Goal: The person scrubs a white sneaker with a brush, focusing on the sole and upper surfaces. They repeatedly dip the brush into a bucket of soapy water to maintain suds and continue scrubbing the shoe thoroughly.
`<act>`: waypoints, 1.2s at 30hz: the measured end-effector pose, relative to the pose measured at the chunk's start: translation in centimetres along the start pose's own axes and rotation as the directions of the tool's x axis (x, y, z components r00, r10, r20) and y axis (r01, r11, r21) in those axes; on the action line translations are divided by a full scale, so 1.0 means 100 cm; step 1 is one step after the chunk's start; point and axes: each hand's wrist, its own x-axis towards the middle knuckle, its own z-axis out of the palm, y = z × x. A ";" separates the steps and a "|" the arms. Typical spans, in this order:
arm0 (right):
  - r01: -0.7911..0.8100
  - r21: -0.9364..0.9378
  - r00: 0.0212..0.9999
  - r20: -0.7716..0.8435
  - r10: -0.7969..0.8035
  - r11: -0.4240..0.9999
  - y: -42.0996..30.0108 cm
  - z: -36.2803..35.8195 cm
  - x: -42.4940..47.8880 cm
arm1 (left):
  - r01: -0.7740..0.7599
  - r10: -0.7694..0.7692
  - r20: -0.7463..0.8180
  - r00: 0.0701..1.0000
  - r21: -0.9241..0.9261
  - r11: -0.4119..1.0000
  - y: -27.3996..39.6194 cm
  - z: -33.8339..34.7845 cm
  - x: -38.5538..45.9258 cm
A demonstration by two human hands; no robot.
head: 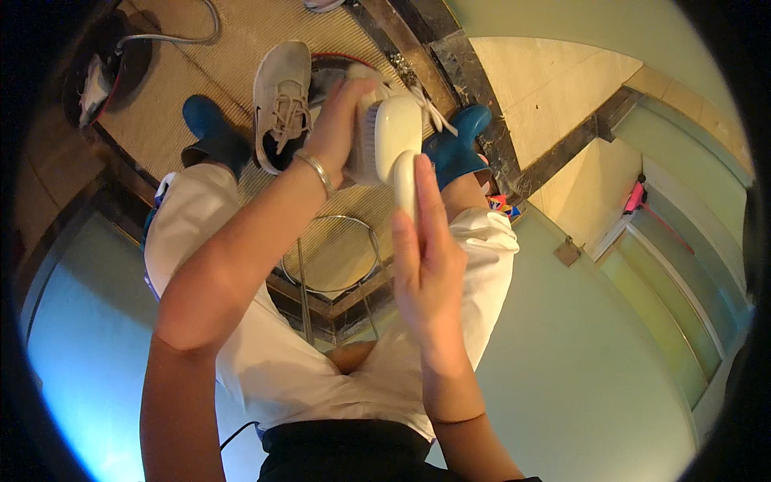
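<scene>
My left hand [338, 129], with a bangle at its wrist, grips a light-coloured shoe [361, 159] held up between my knees. The shoe is blurred and partly hidden by the hand and brush; pale laces [438, 113] hang off its right side. In my right hand [430, 265] is the handle of a cream scrubbing brush [399, 135]. Its bristles face left against the shoe. Beside my left hand, a beige Nike sneaker [284, 99] with tied laces rests by a dark basin with a red rim [337, 58], largely covered by the hands and shoe.
Blue rubber boots [208, 123] are on my feet on ribbed floor tiles [241, 66]. A hose [181, 39] runs to a dark basin [135, 72] holding something whitish at upper left. Metal stool legs [304, 295] stand below me. Frosted glass panels [578, 337] border the right side.
</scene>
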 end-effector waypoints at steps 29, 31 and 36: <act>-0.195 0.379 0.981 0.070 0.182 0.904 -0.007 -0.014 0.016 | -0.483 0.493 0.152 0.857 0.571 0.664 0.014 0.010 -0.009; -0.183 0.332 0.983 0.062 0.172 0.925 -0.007 -0.012 0.024 | -0.463 0.456 0.157 0.876 0.537 0.705 0.016 0.005 -0.007; -0.035 0.056 0.997 0.077 0.031 0.998 -0.011 -0.004 -0.013 | -0.447 0.444 0.108 0.889 0.410 0.795 0.024 -0.007 0.009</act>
